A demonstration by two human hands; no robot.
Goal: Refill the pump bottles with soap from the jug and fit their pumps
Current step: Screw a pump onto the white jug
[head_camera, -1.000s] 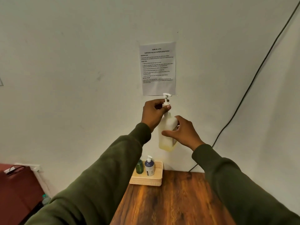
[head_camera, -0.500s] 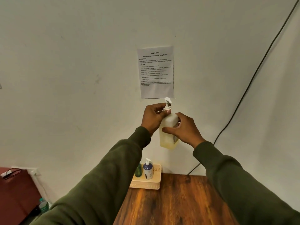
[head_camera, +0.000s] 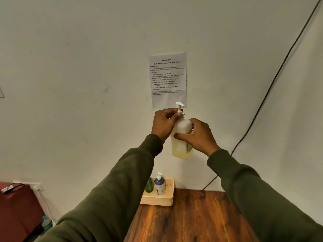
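Pump bottle (head_camera: 180, 137) unmoved in hands

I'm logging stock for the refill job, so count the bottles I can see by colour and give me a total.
Translucent white plastic pump bottle with yellowish soap, held up in both hands: 1
Dark blue and white pump bottle, standing in the cream plastic basket: 1
Dark green bottle, in the same basket, partly hidden by the left sleeve: 1
Clear plastic water bottle, low at the left by the floor: 1
Total: 4

Plain test room: task sheet (head_camera: 167, 81) on bare wall (head_camera: 87, 67).
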